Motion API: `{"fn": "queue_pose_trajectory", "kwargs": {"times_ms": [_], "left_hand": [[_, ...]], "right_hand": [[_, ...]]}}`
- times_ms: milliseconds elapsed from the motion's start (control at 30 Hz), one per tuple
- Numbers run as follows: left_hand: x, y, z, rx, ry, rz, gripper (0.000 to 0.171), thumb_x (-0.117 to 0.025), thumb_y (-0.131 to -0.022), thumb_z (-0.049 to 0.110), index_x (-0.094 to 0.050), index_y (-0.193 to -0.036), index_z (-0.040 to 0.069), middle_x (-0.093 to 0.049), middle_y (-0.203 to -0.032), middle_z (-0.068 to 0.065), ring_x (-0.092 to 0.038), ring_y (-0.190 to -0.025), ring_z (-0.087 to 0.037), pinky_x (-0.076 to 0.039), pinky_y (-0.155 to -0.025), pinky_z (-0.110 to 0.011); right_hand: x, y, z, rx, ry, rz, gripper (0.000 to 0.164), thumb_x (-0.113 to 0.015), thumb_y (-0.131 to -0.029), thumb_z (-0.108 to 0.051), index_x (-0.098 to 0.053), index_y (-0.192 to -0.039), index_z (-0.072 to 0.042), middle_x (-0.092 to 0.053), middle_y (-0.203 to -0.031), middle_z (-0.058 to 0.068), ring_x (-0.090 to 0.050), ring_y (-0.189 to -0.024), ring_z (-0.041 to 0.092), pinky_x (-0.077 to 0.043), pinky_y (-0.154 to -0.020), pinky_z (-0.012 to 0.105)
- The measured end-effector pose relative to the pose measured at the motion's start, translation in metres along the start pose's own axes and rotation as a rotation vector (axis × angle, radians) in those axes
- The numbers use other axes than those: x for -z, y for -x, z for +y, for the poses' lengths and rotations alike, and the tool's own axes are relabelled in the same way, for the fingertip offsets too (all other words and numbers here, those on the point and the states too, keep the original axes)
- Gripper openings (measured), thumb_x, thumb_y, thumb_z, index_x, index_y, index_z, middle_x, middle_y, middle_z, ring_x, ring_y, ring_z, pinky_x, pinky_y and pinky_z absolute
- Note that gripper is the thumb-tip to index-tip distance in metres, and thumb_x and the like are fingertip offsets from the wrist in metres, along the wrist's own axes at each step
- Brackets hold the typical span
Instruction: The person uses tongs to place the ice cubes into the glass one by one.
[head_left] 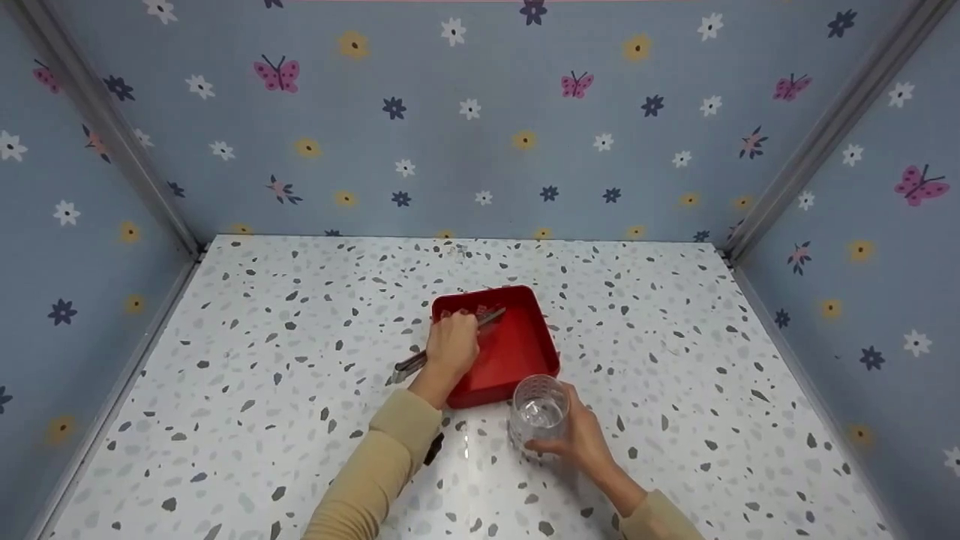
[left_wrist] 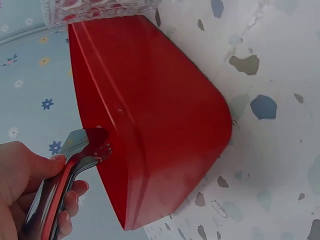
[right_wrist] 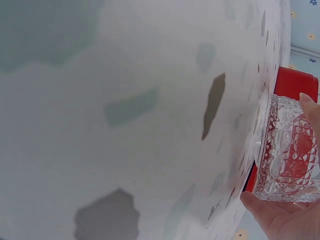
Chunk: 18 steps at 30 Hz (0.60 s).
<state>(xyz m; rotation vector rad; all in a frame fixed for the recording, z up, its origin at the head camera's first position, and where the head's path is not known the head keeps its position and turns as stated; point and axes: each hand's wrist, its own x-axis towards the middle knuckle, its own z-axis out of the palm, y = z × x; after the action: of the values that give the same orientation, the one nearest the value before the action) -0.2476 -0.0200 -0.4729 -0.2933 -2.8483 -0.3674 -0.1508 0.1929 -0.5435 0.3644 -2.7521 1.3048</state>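
My left hand point(head_left: 453, 346) grips a small bundle of metal cutlery over the left part of a red square tray point(head_left: 517, 360). In the left wrist view one piece is a fork point(left_wrist: 103, 152), beside a broader flat metal end point(left_wrist: 77, 141); thumb and fingers close round the handles point(left_wrist: 49, 207), and the tips reach past the tray's rim. At the tray's near right corner, my right hand point(head_left: 583, 439) holds a clear patterned glass tumbler point(head_left: 538, 412), thumb and fingers spread round its side. The right wrist view shows the tumbler's cut-glass pattern point(right_wrist: 287, 155) with the red tray behind it.
All of this is on a white speckled tabletop point(head_left: 645, 330). Blue panels point(head_left: 465, 135) with flowers and butterflies stand at the back and both sides, with grey frame posts point(head_left: 832, 127) at the corners.
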Motion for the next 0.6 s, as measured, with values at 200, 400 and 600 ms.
{"fn": "queue_pose_trajectory", "kwargs": {"times_ms": [200, 400, 600], "left_hand": [[0.008, 0.008, 0.005, 0.009, 0.039, 0.022, 0.011, -0.062, -0.078, 0.013, -0.067, -0.075, 0.003, -0.063, -0.072, -0.010, -0.061, -0.061, -0.027, -0.047, -0.054, -0.038], [0.016, 0.017, 0.009, -0.005, 0.071, 0.043, 0.012, -0.063, -0.078, 0.014, -0.066, -0.075, 0.003, -0.062, -0.069, -0.012, -0.060, -0.059, -0.027, -0.046, -0.052, -0.038], [0.025, 0.027, 0.015, -0.051, 0.092, 0.076, 0.012, -0.064, -0.078, 0.014, -0.065, -0.072, 0.003, -0.061, -0.065, -0.011, -0.058, -0.056, -0.025, -0.046, -0.048, -0.035]], "right_hand": [[0.000, 0.000, -0.001, -0.007, -0.008, 0.001, 0.094, -0.086, -0.046, -0.030, -0.037, -0.125, -0.010, -0.054, -0.117, 0.011, -0.051, -0.107, 0.028, -0.038, -0.089, 0.043], [0.000, 0.000, -0.001, 0.002, -0.032, -0.002, 0.094, -0.086, -0.047, -0.028, -0.037, -0.125, -0.009, -0.054, -0.116, 0.011, -0.050, -0.107, 0.029, -0.038, -0.088, 0.044], [0.000, 0.000, -0.002, -0.008, -0.040, -0.002, 0.093, -0.086, -0.047, -0.028, -0.037, -0.125, -0.010, -0.054, -0.117, 0.010, -0.050, -0.107, 0.028, -0.038, -0.088, 0.044]]}}
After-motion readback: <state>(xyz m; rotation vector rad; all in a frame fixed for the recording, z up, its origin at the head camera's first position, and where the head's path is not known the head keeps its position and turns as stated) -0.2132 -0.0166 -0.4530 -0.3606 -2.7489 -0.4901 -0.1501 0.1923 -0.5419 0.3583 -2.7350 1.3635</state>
